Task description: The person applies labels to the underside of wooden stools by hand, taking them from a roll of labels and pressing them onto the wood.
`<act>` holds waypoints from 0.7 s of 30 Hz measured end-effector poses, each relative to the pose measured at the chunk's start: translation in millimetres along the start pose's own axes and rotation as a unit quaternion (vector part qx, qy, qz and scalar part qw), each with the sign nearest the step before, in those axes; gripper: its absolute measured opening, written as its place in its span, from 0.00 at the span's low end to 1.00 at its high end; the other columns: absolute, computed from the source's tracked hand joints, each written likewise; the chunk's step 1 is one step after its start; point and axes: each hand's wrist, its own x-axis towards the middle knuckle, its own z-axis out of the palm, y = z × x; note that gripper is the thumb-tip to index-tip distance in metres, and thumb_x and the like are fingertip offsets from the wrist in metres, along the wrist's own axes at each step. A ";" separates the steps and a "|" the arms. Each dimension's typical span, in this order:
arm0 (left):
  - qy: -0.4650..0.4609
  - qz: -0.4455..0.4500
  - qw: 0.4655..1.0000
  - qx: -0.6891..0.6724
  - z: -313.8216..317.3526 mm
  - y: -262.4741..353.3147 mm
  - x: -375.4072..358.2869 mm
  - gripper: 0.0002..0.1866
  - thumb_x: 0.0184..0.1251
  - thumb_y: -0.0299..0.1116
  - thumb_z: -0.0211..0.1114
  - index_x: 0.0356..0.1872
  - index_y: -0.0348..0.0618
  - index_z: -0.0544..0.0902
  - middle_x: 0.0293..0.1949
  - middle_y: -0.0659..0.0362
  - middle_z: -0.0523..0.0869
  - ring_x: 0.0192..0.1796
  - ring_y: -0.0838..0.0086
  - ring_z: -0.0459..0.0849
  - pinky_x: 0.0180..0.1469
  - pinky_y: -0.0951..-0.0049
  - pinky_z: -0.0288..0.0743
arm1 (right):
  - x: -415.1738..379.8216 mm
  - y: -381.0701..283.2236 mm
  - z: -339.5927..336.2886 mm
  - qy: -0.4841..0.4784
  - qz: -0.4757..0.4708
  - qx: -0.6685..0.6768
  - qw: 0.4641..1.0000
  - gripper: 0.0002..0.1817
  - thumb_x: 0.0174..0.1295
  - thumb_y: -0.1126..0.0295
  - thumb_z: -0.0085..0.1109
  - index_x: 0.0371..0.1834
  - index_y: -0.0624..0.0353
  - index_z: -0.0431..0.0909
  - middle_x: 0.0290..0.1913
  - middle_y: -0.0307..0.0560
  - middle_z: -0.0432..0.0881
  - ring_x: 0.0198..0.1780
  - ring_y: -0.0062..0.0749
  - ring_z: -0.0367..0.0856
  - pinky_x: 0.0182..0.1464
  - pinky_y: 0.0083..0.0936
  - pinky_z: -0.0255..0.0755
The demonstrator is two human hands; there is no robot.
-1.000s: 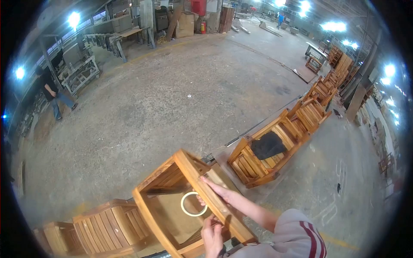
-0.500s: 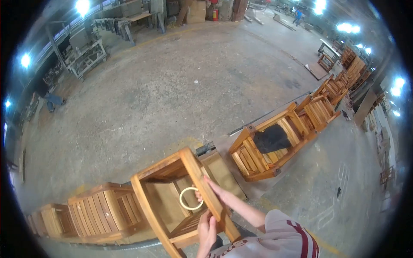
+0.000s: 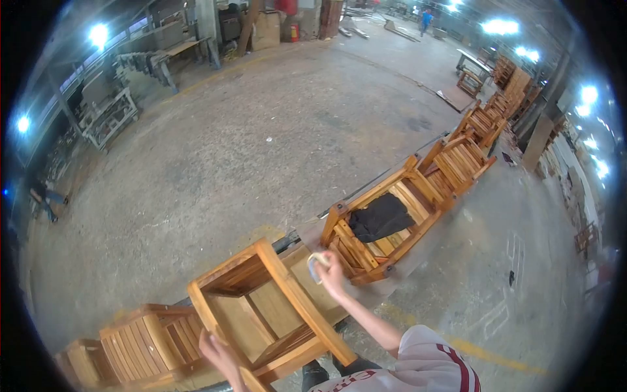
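Note:
A wooden chair frame (image 3: 300, 291) lies tipped over in front of me, with open space between its rails. My left hand (image 3: 221, 353) rests against its left rail, partly curled and blurred; what its fingers do is hard to make out. Beyond the right rail, my right hand (image 3: 332, 271) is closed around a pale tape roll (image 3: 316, 266), held up in the air.
To the right, a wooden chair (image 3: 346, 245) carries a black cloth (image 3: 382, 217), with more chairs behind it. Slatted chairs (image 3: 134, 343) line the lower left. One person (image 3: 46, 196) is at the far left, another (image 3: 426, 22) far back.
My right hand has lifted the tape roll out from within the frame, past the right rail. My left hand has moved from the right rail to the left one. The view has shifted.

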 end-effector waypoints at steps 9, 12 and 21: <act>-0.011 -0.037 0.987 -0.155 17.1 15.9 -45.3 0.23 0.77 0.43 0.51 0.65 0.42 0.69 0.61 0.56 0.73 0.64 0.69 0.69 0.65 0.69 0.60 | 148.8 37.1 -173.6 -0.013 0.003 -0.454 0.891 0.57 0.49 0.66 0.70 0.75 0.65 0.37 0.64 0.67 0.68 0.62 0.60 0.69 0.61 0.47 0.69; -0.030 -0.060 0.982 -0.175 24.0 35.5 -56.4 0.22 0.77 0.44 0.51 0.65 0.46 0.70 0.61 0.58 0.74 0.65 0.71 0.69 0.64 0.69 0.59 | 143.5 86.8 -178.4 -0.077 0.055 -0.470 0.878 0.57 0.50 0.69 0.68 0.76 0.65 0.34 0.66 0.67 0.66 0.60 0.66 0.69 0.61 0.46 0.69; -0.159 -0.041 0.975 -0.147 45.2 81.8 -77.9 0.29 0.72 0.46 0.56 0.68 0.43 0.65 0.65 0.51 0.70 0.68 0.63 0.66 0.69 0.61 0.57 | 155.0 59.3 -162.6 0.014 -0.077 -0.344 0.936 0.41 0.54 0.83 0.56 0.72 0.65 0.48 0.36 0.64 0.81 0.36 0.58 0.82 0.38 0.44 0.75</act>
